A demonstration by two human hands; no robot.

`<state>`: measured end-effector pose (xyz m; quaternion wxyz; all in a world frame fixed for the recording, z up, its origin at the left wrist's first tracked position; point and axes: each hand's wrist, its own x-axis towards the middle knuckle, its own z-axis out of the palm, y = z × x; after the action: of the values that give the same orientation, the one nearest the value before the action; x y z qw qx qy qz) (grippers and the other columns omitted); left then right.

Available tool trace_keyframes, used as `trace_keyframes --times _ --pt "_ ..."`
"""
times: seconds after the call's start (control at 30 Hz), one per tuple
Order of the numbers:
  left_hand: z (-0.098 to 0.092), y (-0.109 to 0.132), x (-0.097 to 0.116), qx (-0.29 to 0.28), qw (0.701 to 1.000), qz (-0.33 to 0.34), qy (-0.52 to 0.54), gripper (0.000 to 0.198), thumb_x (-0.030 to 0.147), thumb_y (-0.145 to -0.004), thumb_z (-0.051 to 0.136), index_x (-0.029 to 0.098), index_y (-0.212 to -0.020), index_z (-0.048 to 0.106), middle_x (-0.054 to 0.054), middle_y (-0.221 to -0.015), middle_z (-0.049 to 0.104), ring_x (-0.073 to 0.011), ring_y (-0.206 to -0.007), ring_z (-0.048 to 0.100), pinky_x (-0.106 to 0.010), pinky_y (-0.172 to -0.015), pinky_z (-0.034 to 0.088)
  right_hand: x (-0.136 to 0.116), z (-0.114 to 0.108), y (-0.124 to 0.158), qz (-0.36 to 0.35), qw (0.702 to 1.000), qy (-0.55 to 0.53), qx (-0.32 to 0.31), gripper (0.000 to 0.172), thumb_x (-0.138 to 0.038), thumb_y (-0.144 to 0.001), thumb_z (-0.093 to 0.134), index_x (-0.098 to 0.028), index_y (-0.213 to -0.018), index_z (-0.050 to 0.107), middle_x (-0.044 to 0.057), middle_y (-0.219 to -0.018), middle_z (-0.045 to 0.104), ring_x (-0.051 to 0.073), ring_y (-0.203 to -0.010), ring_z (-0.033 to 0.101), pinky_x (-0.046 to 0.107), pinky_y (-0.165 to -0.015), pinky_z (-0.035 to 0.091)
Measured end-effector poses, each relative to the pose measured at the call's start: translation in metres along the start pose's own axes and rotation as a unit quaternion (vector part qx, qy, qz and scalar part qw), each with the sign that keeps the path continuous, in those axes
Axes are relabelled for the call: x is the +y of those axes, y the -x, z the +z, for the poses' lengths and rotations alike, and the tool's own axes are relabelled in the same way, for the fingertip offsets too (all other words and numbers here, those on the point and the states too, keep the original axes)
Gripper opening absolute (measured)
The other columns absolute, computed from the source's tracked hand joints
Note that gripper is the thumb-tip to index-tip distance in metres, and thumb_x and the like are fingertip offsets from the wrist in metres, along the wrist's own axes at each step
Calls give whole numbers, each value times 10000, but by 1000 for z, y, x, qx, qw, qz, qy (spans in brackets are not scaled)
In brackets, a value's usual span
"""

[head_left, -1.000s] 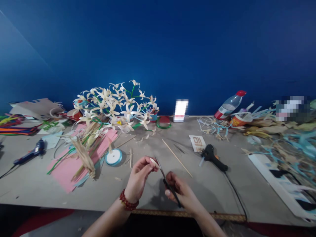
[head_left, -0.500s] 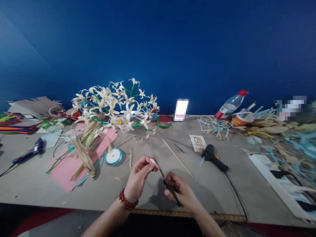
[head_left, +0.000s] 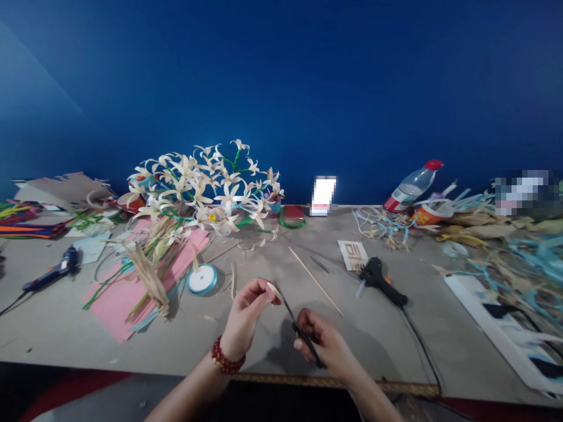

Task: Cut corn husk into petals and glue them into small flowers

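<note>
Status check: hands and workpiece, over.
Left hand pinches pale strip. Right hand grips scissors, blades at the strip. Skewer lies beyond, apart.

Legible text: none I can make out. Card [head_left: 352, 254] and bottle [head_left: 411, 187] label markings are too small to read.

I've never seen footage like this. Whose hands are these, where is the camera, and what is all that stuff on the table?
There is no machine here. These are one person's two bare hands, filmed by a camera worn on the head that looks forward and down. The left hand, with a red bead bracelet at the wrist, pinches a small pale strip. The right hand holds dark scissors, with the blades pointing up at that strip. On the grey table lie a bunch of pale handmade flowers, pink paper, a ribbon spool, a thin wooden stick, a black glue gun, a blue glue gun and a plastic bottle.
</note>
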<state>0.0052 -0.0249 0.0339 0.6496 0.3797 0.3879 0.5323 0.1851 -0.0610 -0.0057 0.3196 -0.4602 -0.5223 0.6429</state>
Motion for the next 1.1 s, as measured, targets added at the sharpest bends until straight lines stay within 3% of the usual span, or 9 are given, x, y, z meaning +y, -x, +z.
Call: trace_keyframes --times 0.2,0.47,0.67,1.1 --pt "-2 0 6 -11 998 22 -52 120 265 -833 646 160 -781 619 -35 -771 643 -154 -749 559 -269 -749 417 -1 -3 0 10 1000 8 22 511 -625 -677 687 -238 -676 354 -105 -518 334 72 -406 368 190 -405 284" --pt "-3 1 12 -81 985 41 -143 145 270 -850 614 153 -765 615 -49 -767 637 -170 -758 563 -276 -741 416 -9 -6 0 -5 1000 -6 -15 496 -597 -650 734 -228 -711 409 -87 -538 405 87 -460 408 191 -433 306" --pt "-3 1 14 -77 991 26 -110 144 270 -834 630 154 -751 610 -39 -747 627 -158 -733 553 -267 -726 420 -10 -5 -1 1 998 -35 -47 533 -639 -641 723 -228 -732 396 -95 -563 378 75 -455 366 192 -445 301" --pt "-2 1 13 -89 991 3 -103 180 294 -806 661 148 -734 583 -32 -743 618 -142 -710 532 -245 -693 392 -3 -6 -4 -9 999 -21 -38 519 -632 -664 710 -223 -720 396 -99 -528 409 67 -425 384 185 -428 295"
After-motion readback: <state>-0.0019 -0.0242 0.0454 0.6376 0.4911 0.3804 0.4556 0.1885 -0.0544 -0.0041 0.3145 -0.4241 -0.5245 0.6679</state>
